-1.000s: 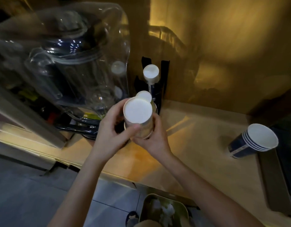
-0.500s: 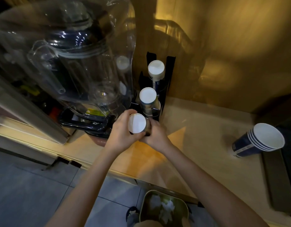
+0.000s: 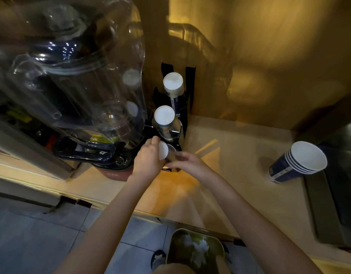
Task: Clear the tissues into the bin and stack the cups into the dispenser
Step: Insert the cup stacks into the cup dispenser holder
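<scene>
Both hands hold an upside-down stack of paper cups low at the front slot of the black cup dispenser. My left hand wraps the stack's left side, and my right hand grips its lower right. Two more inverted cup stacks, the middle stack and the rear stack, stand in the dispenser behind it. A separate stack of blue paper cups lies tilted on the counter at the right. On the floor below, white tissues lie in the bin.
A large clear water bottle on a dark base fills the left, close beside the dispenser. The beige counter runs across, with a dark metal appliance at its right end. Grey floor tiles lie below the counter edge.
Both hands have carried the cup stack down and away from the camera, from chest height to the base of the dispenser. The view has shifted slightly.
</scene>
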A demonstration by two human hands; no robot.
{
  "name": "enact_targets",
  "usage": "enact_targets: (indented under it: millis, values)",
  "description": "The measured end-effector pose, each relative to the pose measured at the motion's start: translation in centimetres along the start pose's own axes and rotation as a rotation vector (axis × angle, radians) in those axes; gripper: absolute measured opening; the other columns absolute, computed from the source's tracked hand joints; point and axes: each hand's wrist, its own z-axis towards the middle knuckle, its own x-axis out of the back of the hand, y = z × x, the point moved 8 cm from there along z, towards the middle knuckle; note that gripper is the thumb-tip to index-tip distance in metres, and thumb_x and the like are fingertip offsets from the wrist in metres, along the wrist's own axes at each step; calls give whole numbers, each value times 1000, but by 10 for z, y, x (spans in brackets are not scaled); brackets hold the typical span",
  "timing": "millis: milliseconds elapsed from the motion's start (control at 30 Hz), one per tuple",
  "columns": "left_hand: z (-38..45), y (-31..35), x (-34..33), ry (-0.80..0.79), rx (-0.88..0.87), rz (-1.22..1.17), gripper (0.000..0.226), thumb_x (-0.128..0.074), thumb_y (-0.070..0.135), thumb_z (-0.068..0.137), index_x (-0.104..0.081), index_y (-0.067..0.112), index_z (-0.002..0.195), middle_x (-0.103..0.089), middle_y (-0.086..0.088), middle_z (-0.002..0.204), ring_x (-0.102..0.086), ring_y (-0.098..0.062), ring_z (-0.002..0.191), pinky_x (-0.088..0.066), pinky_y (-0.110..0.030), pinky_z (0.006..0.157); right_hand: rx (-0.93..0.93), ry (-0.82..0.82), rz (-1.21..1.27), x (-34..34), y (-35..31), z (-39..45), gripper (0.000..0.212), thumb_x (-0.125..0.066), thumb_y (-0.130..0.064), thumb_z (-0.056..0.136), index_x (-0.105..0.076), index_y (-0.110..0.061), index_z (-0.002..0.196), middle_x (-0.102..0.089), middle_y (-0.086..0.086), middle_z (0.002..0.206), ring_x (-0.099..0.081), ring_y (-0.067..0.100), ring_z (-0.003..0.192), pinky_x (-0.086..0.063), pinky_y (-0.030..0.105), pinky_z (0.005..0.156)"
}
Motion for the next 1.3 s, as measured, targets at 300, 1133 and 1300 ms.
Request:
enact_targets:
  millis: [300,1133,1300]
  values:
    - [-12,45,28,210,-44,158,45,-59,29,81,-51,9,121,-59,-14,121,-49,-33,119,-37,-48,99,116,315,-327,74,12,-38,14,-57,-16,86,-68,-16,94,-66,1,87,-60,14,86,-45,26,76]
    - [7,358,-175,-399,-663,194,101,-65,55,72,-10,14,145,-13,-12,156,-18,-30,142,-23,-44,114,-212,556,1816,245,163,-117,53,-40,-47,91,-51,5,87,-65,29,77,-54,40,103,-36,53,93]
    - [11,353,-181,-400,-582,59,98,-72,48,67,-20,12,142,-33,-12,143,-37,-29,128,-39,-43,103,-222,554,1722,249,166,-113,49,-47,-44,89,-53,5,88,-67,24,59,-57,35,81,-50,46,80]
